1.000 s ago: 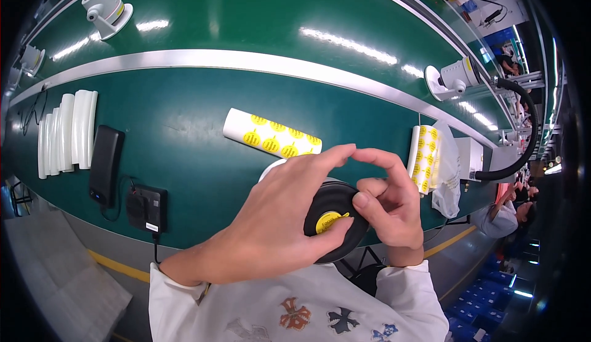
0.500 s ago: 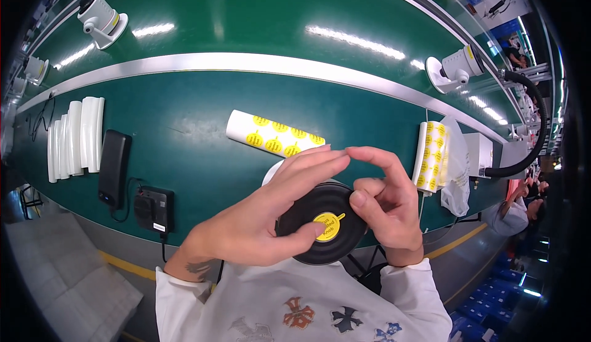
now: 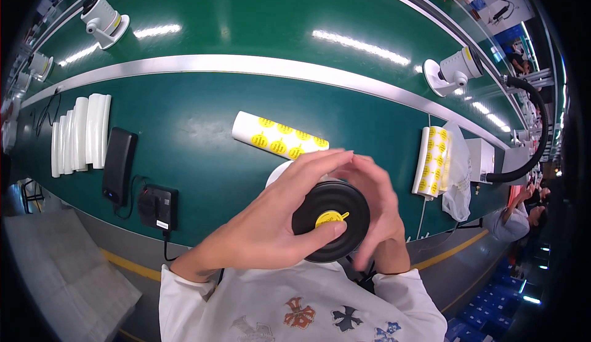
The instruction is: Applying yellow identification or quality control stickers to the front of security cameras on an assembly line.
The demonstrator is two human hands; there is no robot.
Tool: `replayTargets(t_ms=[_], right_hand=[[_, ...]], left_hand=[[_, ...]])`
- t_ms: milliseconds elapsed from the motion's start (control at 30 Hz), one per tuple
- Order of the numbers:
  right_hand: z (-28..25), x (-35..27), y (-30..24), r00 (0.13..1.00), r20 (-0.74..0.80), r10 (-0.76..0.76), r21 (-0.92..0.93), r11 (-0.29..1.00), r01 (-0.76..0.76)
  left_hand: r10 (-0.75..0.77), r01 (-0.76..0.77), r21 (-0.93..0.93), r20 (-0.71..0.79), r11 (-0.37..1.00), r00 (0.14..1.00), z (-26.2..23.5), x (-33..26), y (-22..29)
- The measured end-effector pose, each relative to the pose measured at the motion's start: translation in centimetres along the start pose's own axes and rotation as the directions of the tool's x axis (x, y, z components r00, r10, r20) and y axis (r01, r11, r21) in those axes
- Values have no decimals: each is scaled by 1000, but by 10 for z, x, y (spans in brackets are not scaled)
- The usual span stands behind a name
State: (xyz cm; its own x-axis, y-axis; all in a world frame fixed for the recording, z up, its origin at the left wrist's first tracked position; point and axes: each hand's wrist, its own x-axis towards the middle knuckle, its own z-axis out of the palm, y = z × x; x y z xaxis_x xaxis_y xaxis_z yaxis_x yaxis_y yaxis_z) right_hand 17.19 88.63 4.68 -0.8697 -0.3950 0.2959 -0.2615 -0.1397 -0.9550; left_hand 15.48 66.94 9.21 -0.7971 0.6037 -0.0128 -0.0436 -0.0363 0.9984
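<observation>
Between my hands is a camera with a round black front, its white base showing past my left fingers. A round yellow sticker with a small tab lies on the middle of that front. My left hand is closed around the left side, thumb pressed across the sticker's lower part. On the right side, my right hand is cupped around the rim, slightly blurred, with its fingertips meeting the left ones at the top. Just beyond lies a white roll of yellow round stickers.
Rolled white sheets, a black power bank and a cabled black box are at left. More sticker sheets lie at right beside a plastic bag. White cameras stand on the green belt behind a pale rail.
My right hand has gone from bent fingers at the rim to cupping the camera's right side. My left thumb has shifted right across the sticker.
</observation>
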Motion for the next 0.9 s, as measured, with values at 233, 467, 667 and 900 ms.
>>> replayTargets(t_ms=[233,467,667,900], right_hand=[[0,-4,12,992,16,121,-76,990,-120],[21,-12,3,931,-335,148,367,930,-16],[48,26,-51,979,-179,-101,368,916,162],[29,11,-43,996,-85,-13,685,725,68]], left_hand=[[258,-274,-180,-106,945,960,-27,-13,-37],[15,-171,-637,-243,751,970,3,-22,-83],[-95,-45,-839,-115,543,989,21,-17,-81],[-167,168,-820,90,547,982,-4,-13,-67]])
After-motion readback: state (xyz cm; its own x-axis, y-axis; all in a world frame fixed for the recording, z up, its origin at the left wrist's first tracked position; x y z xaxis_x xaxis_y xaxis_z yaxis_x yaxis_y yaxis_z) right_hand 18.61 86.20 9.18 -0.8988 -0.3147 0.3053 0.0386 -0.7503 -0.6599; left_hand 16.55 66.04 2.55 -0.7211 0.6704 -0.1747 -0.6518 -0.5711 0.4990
